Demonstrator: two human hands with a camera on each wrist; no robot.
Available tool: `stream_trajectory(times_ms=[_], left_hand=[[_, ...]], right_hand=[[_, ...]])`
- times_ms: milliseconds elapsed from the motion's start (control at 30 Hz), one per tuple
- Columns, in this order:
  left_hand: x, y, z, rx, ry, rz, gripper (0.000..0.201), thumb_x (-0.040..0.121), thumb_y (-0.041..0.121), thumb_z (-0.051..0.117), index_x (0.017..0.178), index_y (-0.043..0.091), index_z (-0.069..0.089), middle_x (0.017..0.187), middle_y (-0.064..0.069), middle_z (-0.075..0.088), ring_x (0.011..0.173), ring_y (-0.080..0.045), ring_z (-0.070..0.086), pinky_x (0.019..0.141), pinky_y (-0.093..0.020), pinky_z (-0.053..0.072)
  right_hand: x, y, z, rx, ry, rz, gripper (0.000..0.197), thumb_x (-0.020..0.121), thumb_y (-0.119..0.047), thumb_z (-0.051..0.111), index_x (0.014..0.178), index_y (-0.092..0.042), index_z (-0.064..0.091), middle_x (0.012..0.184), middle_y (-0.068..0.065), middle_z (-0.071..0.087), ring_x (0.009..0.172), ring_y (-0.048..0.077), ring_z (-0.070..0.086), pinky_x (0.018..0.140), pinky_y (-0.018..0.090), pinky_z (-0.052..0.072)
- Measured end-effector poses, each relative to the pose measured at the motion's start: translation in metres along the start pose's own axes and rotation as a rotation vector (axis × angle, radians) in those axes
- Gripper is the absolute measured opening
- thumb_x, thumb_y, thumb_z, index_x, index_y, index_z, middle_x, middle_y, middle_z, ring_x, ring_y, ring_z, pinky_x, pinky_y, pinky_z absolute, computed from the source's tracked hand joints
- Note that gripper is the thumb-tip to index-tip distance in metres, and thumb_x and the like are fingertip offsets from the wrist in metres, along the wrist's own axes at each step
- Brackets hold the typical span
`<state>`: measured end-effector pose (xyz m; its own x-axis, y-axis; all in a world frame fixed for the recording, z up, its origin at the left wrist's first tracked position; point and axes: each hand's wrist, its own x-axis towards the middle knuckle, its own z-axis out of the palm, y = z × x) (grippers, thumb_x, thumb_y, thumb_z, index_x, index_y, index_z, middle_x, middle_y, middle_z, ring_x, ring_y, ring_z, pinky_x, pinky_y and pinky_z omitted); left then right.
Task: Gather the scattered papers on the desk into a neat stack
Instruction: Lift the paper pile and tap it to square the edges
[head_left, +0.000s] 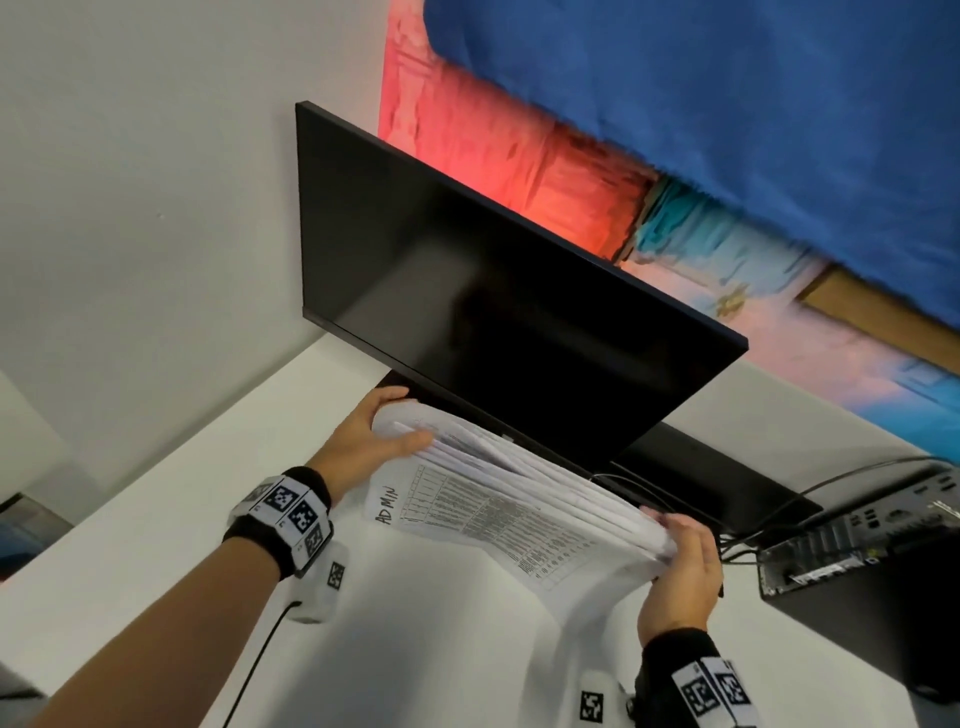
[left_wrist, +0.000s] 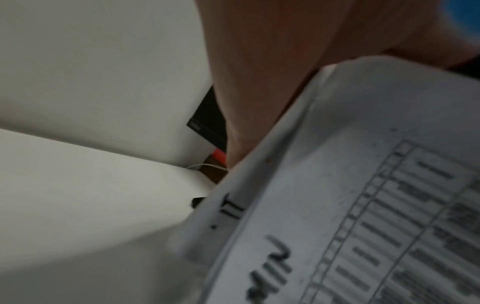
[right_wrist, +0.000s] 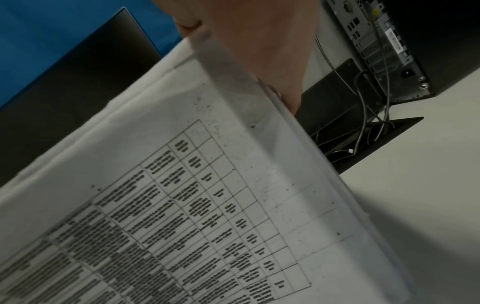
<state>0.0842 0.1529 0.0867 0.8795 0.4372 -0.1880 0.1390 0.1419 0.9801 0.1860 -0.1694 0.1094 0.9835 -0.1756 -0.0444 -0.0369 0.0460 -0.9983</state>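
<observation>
A bundle of printed papers (head_left: 498, 493) with tables and the handwritten word ADMIN is held up on edge over the white desk (head_left: 156, 519), just in front of the monitor. My left hand (head_left: 387, 434) grips the bundle's left end, thumb on the near face and fingers behind. My right hand (head_left: 680, 545) grips the right end, where the sheets fan apart slightly. The papers (left_wrist: 363, 205) fill the left wrist view under my left hand (left_wrist: 259, 82). In the right wrist view the papers (right_wrist: 207, 195) lie below my right hand (right_wrist: 259, 41).
A black monitor (head_left: 493, 301) stands right behind the papers. A black desktop computer (head_left: 872, 561) with cables (head_left: 753, 519) sits at the right. A black cable (head_left: 260, 660) runs along the near desk. The white wall lies to the left.
</observation>
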Motion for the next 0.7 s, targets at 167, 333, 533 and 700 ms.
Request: stream_trajectory(times_ms=[167, 333, 533, 700], left_hand=[[-0.015, -0.03, -0.025, 0.071, -0.131, -0.003, 0.148, 0.031, 0.056, 0.095, 0.155, 0.034, 0.017, 0.155, 0.016, 0.034, 0.133, -0.009, 0.047, 0.101, -0.031, 0.052], [-0.011, -0.027, -0.018, 0.166, -0.174, 0.052, 0.094, 0.081, 0.028, 0.079, 0.155, 0.025, 0.02, 0.164, 0.006, 0.021, 0.136, -0.007, 0.036, 0.114, -0.035, 0.03], [0.0, -0.008, 0.025, 0.074, -0.111, -0.022, 0.04, 0.068, 0.009, 0.09, 0.099, 0.026, 0.073, 0.097, 0.002, 0.079, 0.09, -0.001, 0.074, 0.08, -0.028, 0.06], [-0.002, -0.011, 0.017, -0.063, 0.115, 0.01, 0.051, 0.066, 0.011, 0.09, 0.11, 0.014, 0.064, 0.1, -0.003, 0.074, 0.089, -0.019, 0.074, 0.071, -0.031, 0.063]], right_hand=[[0.002, 0.022, -0.032, -0.112, -0.226, -0.029, 0.059, 0.085, -0.038, 0.074, 0.134, -0.014, 0.052, 0.127, -0.005, 0.069, 0.119, 0.018, 0.063, 0.099, 0.036, 0.054], [-0.004, 0.054, -0.042, -0.331, -0.262, 0.091, 0.051, 0.088, 0.013, 0.065, 0.126, -0.02, 0.057, 0.118, -0.001, 0.068, 0.11, 0.014, 0.066, 0.105, 0.042, 0.049], [0.005, 0.05, -0.022, -0.303, -0.083, 0.198, 0.034, 0.081, 0.005, 0.068, 0.114, 0.0, 0.068, 0.111, 0.018, 0.071, 0.097, 0.032, 0.065, 0.087, 0.036, 0.049], [0.015, 0.041, -0.036, -0.194, -0.06, 0.207, 0.02, 0.083, 0.014, 0.062, 0.088, -0.004, 0.069, 0.079, 0.003, 0.078, 0.08, 0.021, 0.071, 0.062, 0.013, 0.058]])
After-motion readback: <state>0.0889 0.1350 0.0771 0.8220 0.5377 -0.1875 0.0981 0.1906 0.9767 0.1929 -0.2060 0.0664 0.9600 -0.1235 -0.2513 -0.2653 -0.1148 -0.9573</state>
